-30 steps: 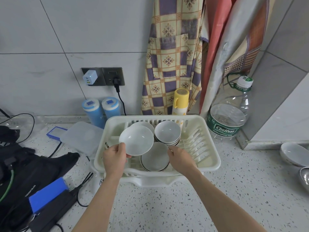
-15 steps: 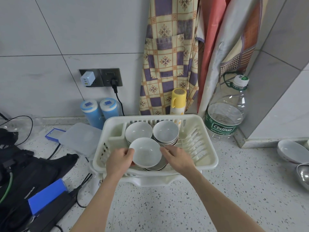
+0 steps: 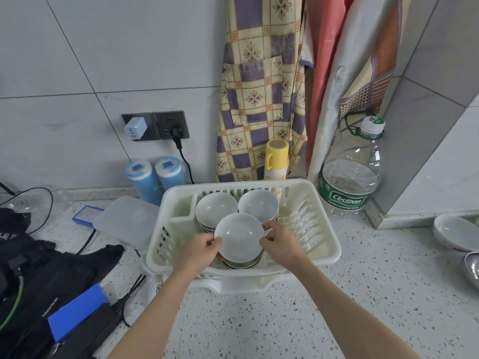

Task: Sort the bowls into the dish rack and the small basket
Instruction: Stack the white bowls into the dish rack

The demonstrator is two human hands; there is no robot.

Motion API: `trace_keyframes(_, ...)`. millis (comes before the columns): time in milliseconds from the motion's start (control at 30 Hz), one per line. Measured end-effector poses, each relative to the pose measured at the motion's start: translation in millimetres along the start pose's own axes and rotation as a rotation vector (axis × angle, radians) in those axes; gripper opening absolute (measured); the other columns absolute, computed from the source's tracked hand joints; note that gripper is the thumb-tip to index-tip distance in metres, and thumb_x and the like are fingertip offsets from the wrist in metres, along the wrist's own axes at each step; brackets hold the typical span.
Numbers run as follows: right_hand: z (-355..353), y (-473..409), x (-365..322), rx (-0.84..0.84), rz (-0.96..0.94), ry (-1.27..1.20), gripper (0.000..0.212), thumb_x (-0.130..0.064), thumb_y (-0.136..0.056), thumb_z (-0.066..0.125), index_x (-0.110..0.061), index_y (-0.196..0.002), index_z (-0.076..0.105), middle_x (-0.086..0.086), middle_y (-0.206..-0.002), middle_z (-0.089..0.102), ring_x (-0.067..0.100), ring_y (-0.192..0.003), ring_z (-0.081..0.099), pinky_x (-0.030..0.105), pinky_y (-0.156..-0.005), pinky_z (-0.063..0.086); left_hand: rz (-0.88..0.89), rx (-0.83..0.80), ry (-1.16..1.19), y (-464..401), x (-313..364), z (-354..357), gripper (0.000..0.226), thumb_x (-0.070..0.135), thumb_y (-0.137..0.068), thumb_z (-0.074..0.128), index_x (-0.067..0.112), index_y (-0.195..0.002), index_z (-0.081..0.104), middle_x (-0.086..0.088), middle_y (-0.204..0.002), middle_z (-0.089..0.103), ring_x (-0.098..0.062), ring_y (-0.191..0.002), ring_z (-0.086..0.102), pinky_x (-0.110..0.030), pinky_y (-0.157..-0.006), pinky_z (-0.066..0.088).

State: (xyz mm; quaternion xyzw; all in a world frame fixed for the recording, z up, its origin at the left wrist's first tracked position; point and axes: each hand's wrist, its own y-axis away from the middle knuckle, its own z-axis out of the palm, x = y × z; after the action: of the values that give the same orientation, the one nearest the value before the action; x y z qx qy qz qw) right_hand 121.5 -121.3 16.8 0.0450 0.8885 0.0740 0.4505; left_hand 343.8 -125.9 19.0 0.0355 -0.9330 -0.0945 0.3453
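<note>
At the far left we see a black bag (image 3: 46, 275) with a blue box (image 3: 77, 310) on it, and cables trailing across the speckled counter (image 3: 259, 320). Next come a clear lid (image 3: 127, 221) and two blue canisters (image 3: 155, 177) below the wall socket (image 3: 155, 125). In the middle sits the white rack (image 3: 318, 244), holding two bowl stacks at its back: the left stack (image 3: 216, 209) and the right stack (image 3: 258, 204). Our left hand (image 3: 197, 251) pinches the near-left rim of a white bowl (image 3: 239, 237), and our right hand (image 3: 281, 242) grips its right rim, fingers curled over the edge; the bowl sits upright on a third stack (image 3: 242, 265) at the rack's front. Behind stand a yellow flask (image 3: 276, 161) and a hanging apron (image 3: 259, 86). Further right is a water bottle (image 3: 350, 172), then a white dish (image 3: 456, 233) and a metal bowl (image 3: 471, 270) at the edge.
</note>
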Motion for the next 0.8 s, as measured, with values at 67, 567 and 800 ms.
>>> trace_keyframes(67,0.1,0.8,0.6,0.012,-0.001,0.006,0.031,-0.016,-0.081,0.056,-0.024,-0.111,0.059,0.004,-0.063,0.069,0.015,-0.059,0.063,0.027,-0.052,0.045,0.026,0.015,-0.006,0.3,-1.1,0.8,0.034,0.045,-0.091,0.054,0.019,-0.071,0.063,0.004,-0.054,0.061,-0.006,-0.046,0.059,-0.027,-0.054,0.043)
trace_keyframes(567,3.7,-0.5,-3.9,-0.06,0.083,0.19,0.033,-0.026,-0.078,0.053,-0.026,-0.111,0.059,-0.007,-0.08,0.072,0.015,-0.071,0.063,0.023,-0.053,0.039,0.013,0.025,-0.1,-3.5,-4.3,6.4,0.032,0.047,-0.086,0.06,0.046,-0.116,0.05,0.016,-0.084,0.072,-0.005,-0.076,0.066,-0.031,-0.073,0.054)
trace_keyframes(800,5.6,-2.6,1.5,-0.014,0.074,0.174,0.036,-0.025,-0.084,0.053,-0.027,-0.12,0.05,-0.008,-0.072,0.066,0.017,-0.074,0.063,0.027,-0.059,0.044,-0.002,0.117,-0.071,-2.8,-3.1,7.4,0.04,0.053,-0.09,0.057,0.037,-0.126,0.05,0.014,-0.086,0.068,-0.011,-0.081,0.065,-0.03,-0.068,0.05)
